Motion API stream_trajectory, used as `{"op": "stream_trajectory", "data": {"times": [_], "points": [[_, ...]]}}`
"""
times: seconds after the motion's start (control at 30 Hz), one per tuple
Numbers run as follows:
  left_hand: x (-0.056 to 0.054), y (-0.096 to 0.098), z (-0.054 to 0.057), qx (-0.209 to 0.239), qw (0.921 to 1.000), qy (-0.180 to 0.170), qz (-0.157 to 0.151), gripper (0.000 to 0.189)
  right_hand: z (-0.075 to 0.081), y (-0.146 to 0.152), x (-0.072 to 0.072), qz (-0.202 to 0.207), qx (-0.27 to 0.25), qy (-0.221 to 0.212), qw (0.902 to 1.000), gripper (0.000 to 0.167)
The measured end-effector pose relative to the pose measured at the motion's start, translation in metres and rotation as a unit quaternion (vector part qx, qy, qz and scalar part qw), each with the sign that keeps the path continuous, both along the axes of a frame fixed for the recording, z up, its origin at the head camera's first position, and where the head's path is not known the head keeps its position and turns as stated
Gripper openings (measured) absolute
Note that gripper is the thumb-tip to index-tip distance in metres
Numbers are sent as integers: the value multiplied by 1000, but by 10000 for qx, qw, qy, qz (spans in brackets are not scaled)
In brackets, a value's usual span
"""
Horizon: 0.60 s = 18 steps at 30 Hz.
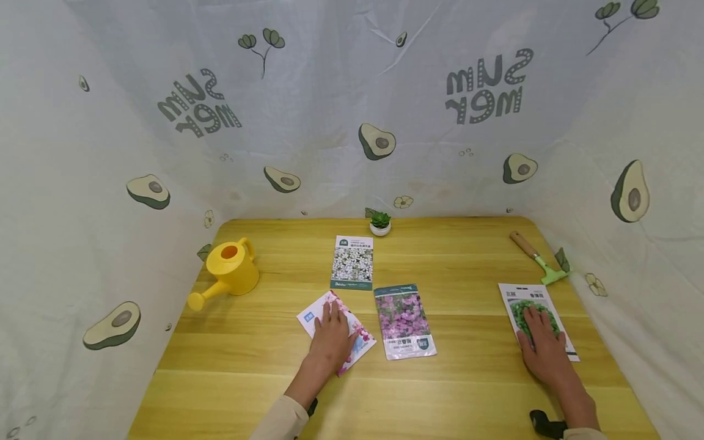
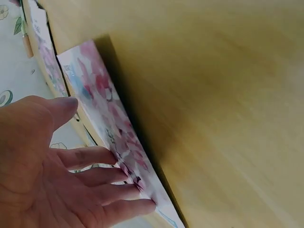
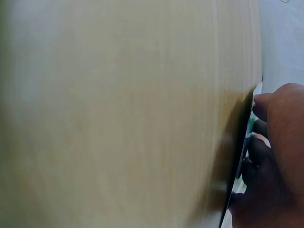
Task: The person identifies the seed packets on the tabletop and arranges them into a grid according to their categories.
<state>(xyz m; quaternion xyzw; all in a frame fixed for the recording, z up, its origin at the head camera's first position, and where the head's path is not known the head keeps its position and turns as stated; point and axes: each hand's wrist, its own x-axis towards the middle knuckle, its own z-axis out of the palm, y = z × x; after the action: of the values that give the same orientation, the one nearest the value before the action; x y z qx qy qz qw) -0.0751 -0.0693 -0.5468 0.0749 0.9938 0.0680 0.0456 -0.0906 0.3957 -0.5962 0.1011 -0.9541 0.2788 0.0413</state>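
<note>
My left hand (image 1: 332, 339) lies over a white seed packet with pink blossoms (image 1: 363, 340), its fingers touching the top face. In the left wrist view the fingers of that hand (image 2: 71, 180) are extended onto the packet (image 2: 111, 114), with the thumb apart from it. To the right of it lies a purple-flower seed packet (image 1: 404, 321). At the right side my right hand (image 1: 544, 354) rests on a seed packet with a green leafy picture (image 1: 519, 305). The right wrist view shows that hand (image 3: 273, 171) against the packet's face, partly dark.
A white-flower seed packet (image 1: 352, 263) lies towards the back, before a small potted succulent (image 1: 380, 223). A yellow watering can (image 1: 236, 272) stands at the left. A green hand rake with a wooden handle (image 1: 539, 260) lies near the right edge. Printed cloth (image 1: 330, 110) hangs around the table.
</note>
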Motion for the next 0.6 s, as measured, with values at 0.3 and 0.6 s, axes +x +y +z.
{"op": "stream_trajectory", "data": {"times": [0.3,0.6], "points": [[0,-3,-5,-369,9977,424,-386,52,-1,1,0,22,22,-11,10000,59],[-5,-10,-8,-409,9940,489,-893,45,3,1,-1,33,80,-37,10000,59]]}}
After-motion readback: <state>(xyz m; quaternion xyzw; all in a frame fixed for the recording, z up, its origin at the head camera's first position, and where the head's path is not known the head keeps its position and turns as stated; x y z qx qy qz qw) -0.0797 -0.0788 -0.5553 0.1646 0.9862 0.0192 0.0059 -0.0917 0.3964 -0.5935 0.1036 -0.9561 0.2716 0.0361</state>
